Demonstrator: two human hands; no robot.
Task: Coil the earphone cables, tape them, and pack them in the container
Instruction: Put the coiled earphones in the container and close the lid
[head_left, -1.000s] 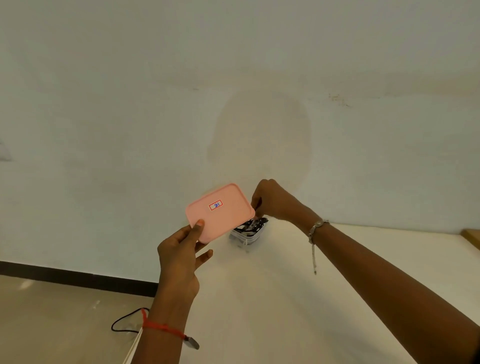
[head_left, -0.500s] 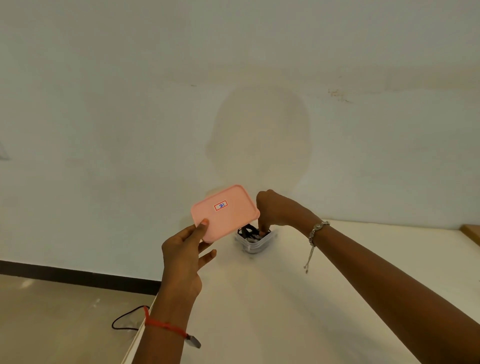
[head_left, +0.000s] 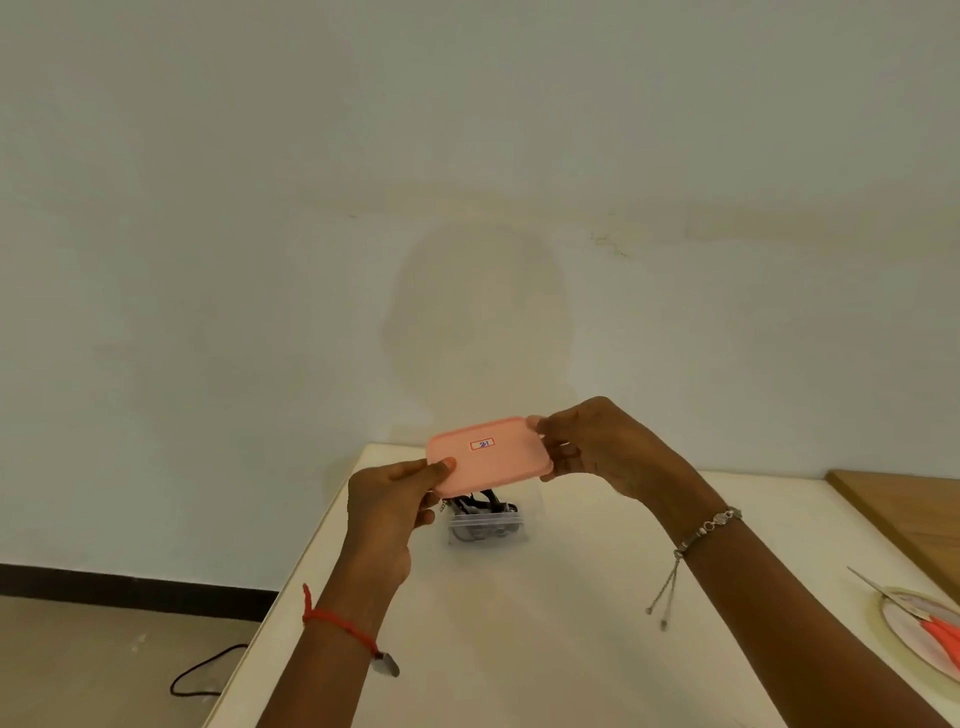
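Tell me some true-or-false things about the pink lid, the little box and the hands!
1. Both hands hold the flat pink plastic lid. True: the left hand grips its near left corner, the right hand its right end.
2. The lid is snapped onto the small clear plastic container. False: it is held in the air above the container.
3. The container holds dark coiled earphone cables. True.
4. The container sits on the floor. False: it stands on the white table.
5. The lid's sticker is green. False: it is white with a red border.
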